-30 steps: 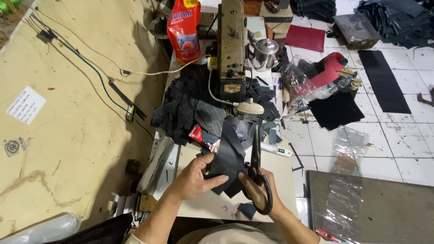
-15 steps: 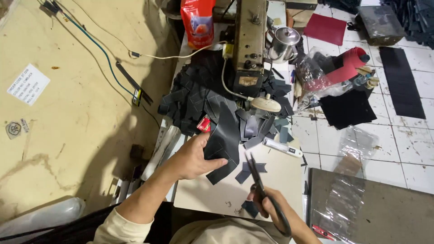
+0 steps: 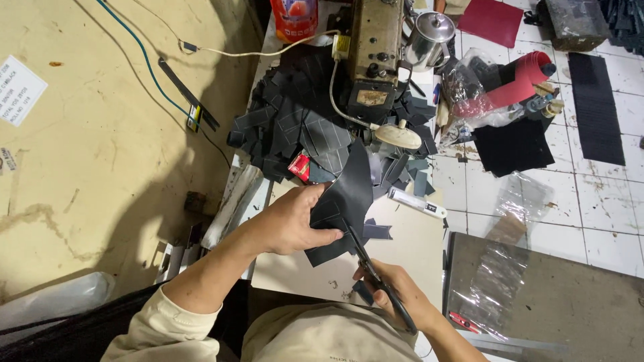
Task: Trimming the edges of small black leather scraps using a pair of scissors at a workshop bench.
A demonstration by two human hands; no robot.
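Observation:
My left hand (image 3: 290, 222) pinches a dark grey fabric piece (image 3: 349, 194) and holds it up over the white table (image 3: 409, 234). In my right hand (image 3: 401, 296) are black-handled scissors (image 3: 376, 276), whose blades point up and left into the lower edge of that piece. A small cut-off scrap (image 3: 377, 231) lies just to the right of the blades. Beyond the held piece a heap of similar dark fabric pieces (image 3: 302, 127) lies in front of a sewing machine (image 3: 374, 53).
A red bottle (image 3: 294, 17) and a metal kettle (image 3: 429, 37) stand near the machine. A white utility knife (image 3: 416, 201) lies on the table. Red roll (image 3: 520, 80), black sheets (image 3: 513, 147) and clear plastic bags (image 3: 496, 281) lie on the tiled floor at right.
The scissors swung from upright beside the fabric down to the lower right, then came back up into the piece's lower edge. My left hand kept its grip. The camera moved closer.

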